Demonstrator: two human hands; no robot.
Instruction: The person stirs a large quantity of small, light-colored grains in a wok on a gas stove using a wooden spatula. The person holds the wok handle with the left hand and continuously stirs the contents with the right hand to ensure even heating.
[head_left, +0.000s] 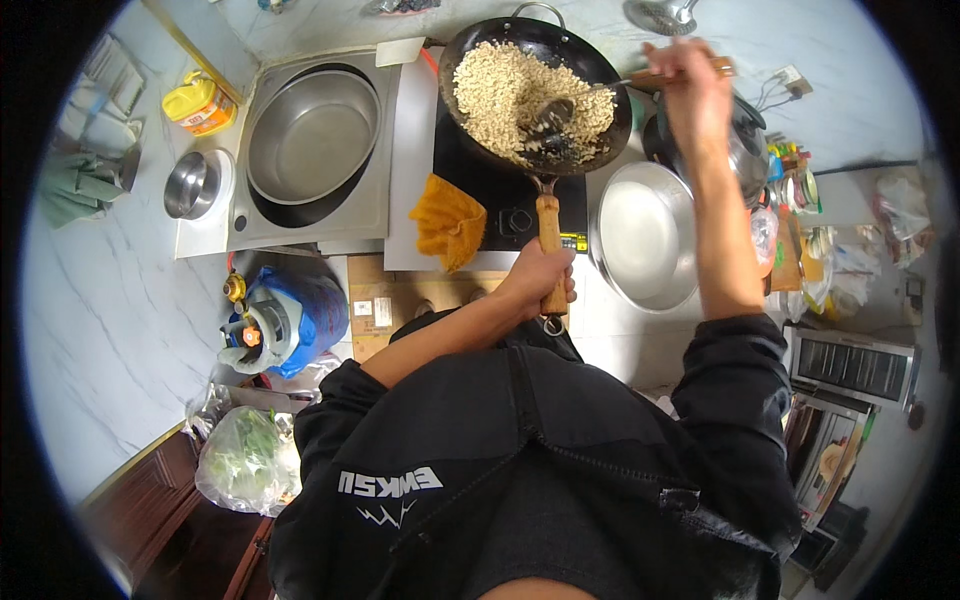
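Observation:
A black wok (465, 124) sits on the dark induction cooktop (499, 202), holding a heap of small pale grains or chopped bits (491, 90). My left hand (544, 274) grips the wok's wooden handle (550, 225). Above the wok's right rim, my right hand (690, 71), somewhat blurred, holds the wooden handle of a metal cooking ladle or spatula (553, 116); its dark head rests in the grains. An orange cloth (450, 221) lies at the cooktop's left front edge. To the right of the cooktop stands a wide metal basin (641, 232) with a whitish inside.
Left of the cooktop, a large metal pan (313, 139) sits over a steel sink or hob panel (367, 217). Beyond are a small steel bowl (187, 187) and a yellow jug (199, 105). A blue-wrapped gas cylinder (315, 319) stands below. A lidded pot (750, 154) is behind my right forearm.

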